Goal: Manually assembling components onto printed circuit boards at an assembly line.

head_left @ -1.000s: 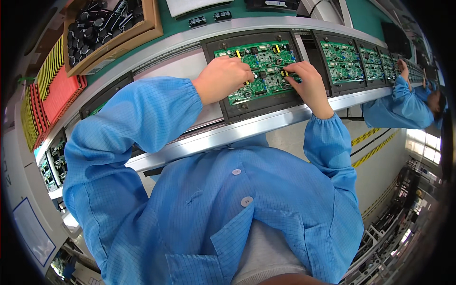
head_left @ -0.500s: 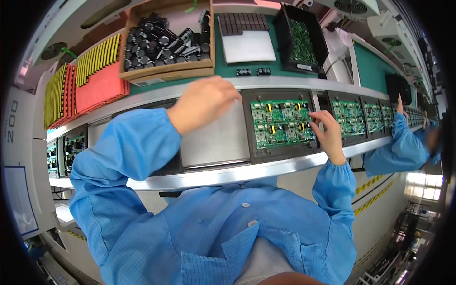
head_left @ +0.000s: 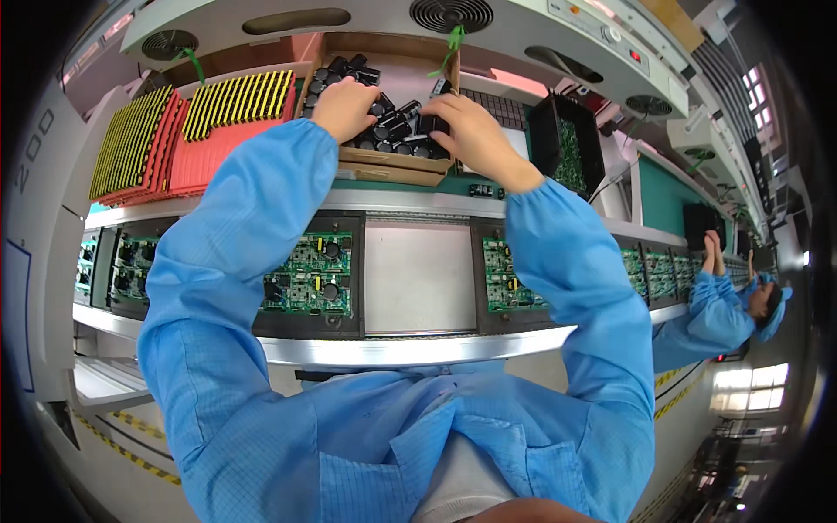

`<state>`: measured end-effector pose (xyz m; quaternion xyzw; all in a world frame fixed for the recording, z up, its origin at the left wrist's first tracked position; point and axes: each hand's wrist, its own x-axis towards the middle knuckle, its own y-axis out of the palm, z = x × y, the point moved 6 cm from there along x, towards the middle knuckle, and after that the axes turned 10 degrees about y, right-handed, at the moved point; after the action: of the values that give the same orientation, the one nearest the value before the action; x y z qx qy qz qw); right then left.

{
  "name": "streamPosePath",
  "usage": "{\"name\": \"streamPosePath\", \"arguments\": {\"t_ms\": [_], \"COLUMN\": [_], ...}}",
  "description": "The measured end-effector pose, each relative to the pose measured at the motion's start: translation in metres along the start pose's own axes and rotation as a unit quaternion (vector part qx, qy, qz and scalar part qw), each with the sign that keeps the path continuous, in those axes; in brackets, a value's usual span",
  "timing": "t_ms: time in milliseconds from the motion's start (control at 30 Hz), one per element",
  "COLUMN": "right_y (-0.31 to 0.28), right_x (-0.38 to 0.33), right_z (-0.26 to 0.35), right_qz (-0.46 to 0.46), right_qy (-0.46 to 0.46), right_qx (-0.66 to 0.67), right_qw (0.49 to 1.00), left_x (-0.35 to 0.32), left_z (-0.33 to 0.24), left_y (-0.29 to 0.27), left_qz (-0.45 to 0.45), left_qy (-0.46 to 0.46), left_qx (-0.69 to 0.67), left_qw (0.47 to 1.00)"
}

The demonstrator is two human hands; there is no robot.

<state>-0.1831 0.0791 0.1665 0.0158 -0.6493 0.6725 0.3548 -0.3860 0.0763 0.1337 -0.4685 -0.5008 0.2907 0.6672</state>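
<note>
Left hand (head_left: 345,110) curled, right hand (head_left: 475,132) half-spread; cannot tell whether either grips. Black cylindrical capacitors (head_left: 397,131), long axes mixed, lie between them in cardboard carton (head_left: 392,172), upper centre of frame.

Matt cardboard box (head_left: 394,167), glossy capacitors (head_left: 394,129), smooth metal rail (head_left: 410,350)

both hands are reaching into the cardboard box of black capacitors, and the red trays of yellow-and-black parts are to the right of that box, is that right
Not quite: the head view shows the red trays of yellow-and-black parts to the left of the cardboard box. The left hand and right hand are indeed reaching into the box of black capacitors.
</note>
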Motion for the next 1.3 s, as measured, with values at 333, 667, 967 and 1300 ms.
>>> {"name": "streamPosePath", "arguments": {"t_ms": [333, 667, 967, 1300], "right_y": [0.092, -0.006, -0.107, -0.099], "right_x": [0.069, 0.032, -0.145, -0.336], "right_z": [-0.044, -0.053, -0.124, -0.124], "right_qz": [0.105, 0.039, -0.058, -0.052], "right_qy": [0.004, 0.126, 0.333, 0.500], "right_qx": [-0.116, 0.118, 0.163, 0.126], "right_qw": [0.988, 0.984, 0.927, 0.855], "left_x": [0.006, -0.015, 0.011, 0.038], "left_z": [0.003, -0.005, -0.157, -0.307], "left_y": [0.022, -0.003, -0.024, 0.095], "left_qz": [0.006, -0.215, -0.149, 0.051], "left_qy": [-0.014, -0.047, 0.119, 0.241], "left_qx": [-0.019, -0.224, -0.422, -0.456], "left_qw": [1.000, 0.949, 0.886, 0.855]}}
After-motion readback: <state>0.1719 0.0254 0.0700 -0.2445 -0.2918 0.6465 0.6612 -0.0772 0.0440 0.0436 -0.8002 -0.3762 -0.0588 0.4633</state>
